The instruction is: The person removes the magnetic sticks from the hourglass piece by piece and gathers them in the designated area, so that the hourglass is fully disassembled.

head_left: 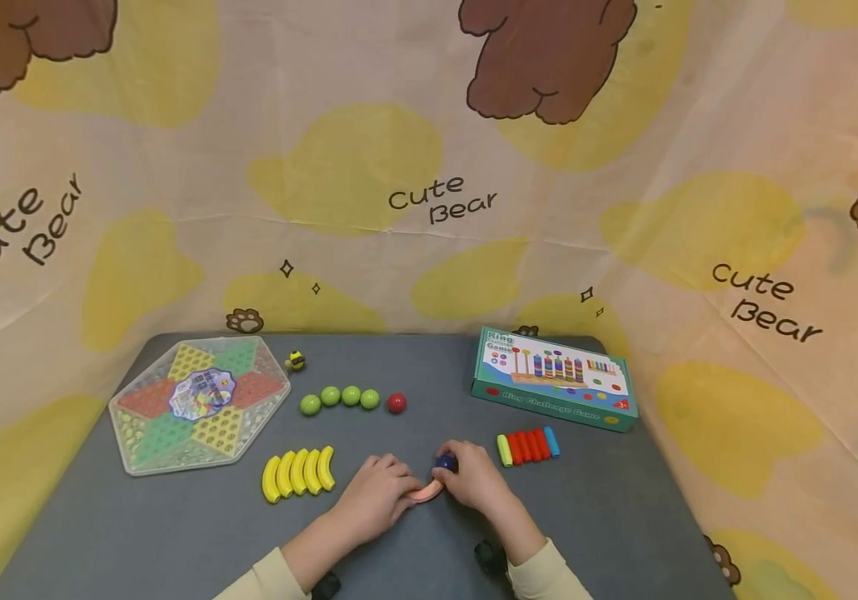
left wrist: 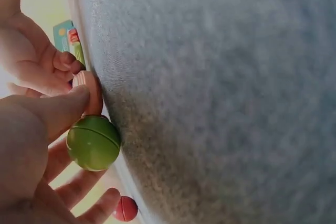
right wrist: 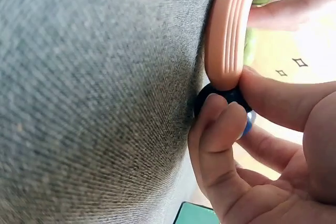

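On the grey table (head_left: 137,533), near its front edge, we note a curved pink piece (head_left: 426,492) lying between both hands. The left hand (head_left: 375,498) pinches one end; the right hand (head_left: 474,479) grasps the other end together with a blue ball (head_left: 446,462). Yellow curved pieces (head_left: 298,472) lie to the left, green balls (head_left: 339,398) beyond.

Two forearms in cream sleeves reach forward, hands close together. The left hand (head_left: 375,498) lies knuckles up, fingers curled in a pinch. The right hand (head_left: 474,479) also pinches, fingertips curled.
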A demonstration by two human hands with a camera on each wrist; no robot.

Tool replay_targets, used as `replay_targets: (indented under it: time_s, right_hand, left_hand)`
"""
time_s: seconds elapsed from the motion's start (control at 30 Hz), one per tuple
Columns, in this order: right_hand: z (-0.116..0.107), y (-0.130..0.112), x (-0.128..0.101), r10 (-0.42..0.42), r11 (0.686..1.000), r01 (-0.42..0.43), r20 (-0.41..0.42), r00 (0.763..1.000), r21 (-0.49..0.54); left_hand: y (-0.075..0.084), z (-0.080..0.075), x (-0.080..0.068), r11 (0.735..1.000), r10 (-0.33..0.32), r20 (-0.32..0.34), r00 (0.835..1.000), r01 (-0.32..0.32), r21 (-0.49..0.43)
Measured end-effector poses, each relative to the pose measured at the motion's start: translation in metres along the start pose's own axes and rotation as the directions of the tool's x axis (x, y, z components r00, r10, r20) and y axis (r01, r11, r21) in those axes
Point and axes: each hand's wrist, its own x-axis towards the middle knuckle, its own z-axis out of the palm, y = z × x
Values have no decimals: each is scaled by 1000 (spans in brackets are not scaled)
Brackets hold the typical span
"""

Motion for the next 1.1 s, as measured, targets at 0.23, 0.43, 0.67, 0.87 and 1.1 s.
replay_targets:
  time_s: [0.23, 0.43, 0.67, 0.87, 1.1]
  right_hand:
    - [-3, 5, 8, 65, 996, -59, -93, 994, 59]
    - [-6, 12, 20, 58, 994, -49, -97, 994, 97]
    - [-8, 10, 42, 25, 996, -10, -160, 987, 94]
    - [-9, 2, 61, 13, 991, 13, -202, 979, 131]
    - [-4, 2, 81, 31, 987, 3, -205, 978, 161]
  left_hand:
    - [-6, 0, 0, 998, 6, 17, 1000, -5, -59]
    - [-11, -2, -1, 983, -11, 64, 998, 23, -182]
    - [-7, -5, 0, 990, 59, 100, 993, -45, -133]
    - [-7, -4, 0, 993, 45, 28, 999, -41, -108]
    - [-4, -2, -1, 981, -86, -81, 993, 70, -180]
